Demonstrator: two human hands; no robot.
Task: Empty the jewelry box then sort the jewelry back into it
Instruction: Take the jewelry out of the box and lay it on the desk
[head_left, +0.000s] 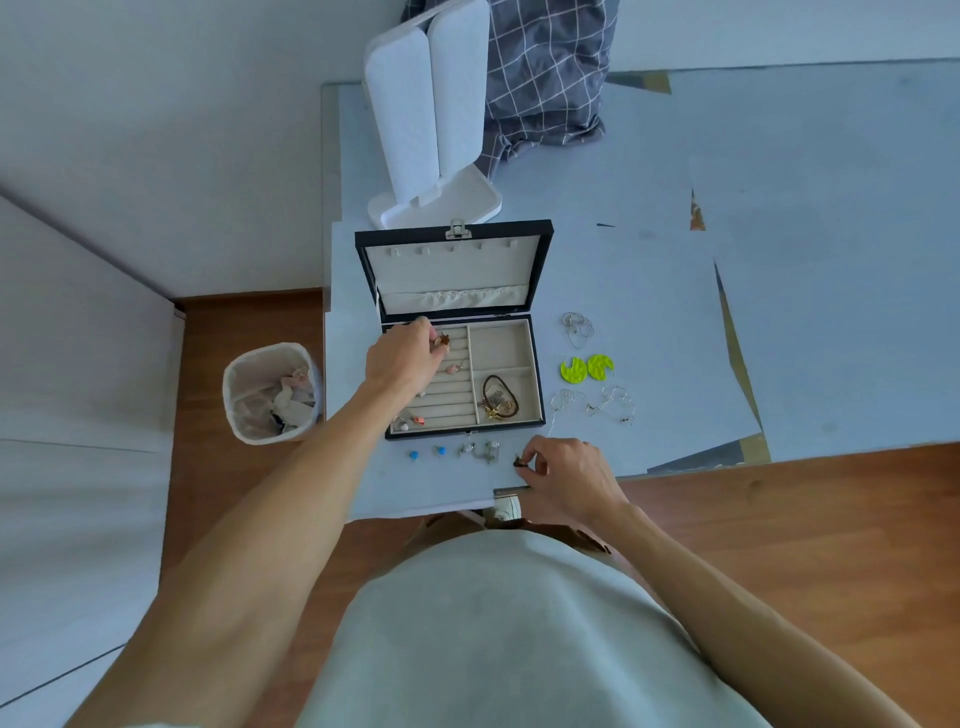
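Observation:
A black jewelry box (540, 374) with a beige lining stands open on the table, lid upright. My left hand (402, 358) is over its ring-roll section, pinching a small brown earring (443, 341). My right hand (569, 470) rests on the table in front of the box, fingers closed on a matching small brown earring (518, 461). A pink earring (453, 369) lies on the rolls, and a brown cord bracelet with gold pieces (500, 401) fills the lower right compartment. Outside lie two blue studs (414, 455), silver pieces (480, 450), yellow-green earrings (587, 368) and silver hoops (577, 327).
A white folding mirror stand (426, 130) rises behind the box, with checked grey cloth (550, 78) beside it. A lined waste bin (270, 392) holding rubbish sits on the wooden floor left of the table. The table's front edge (415, 512) runs just before my body.

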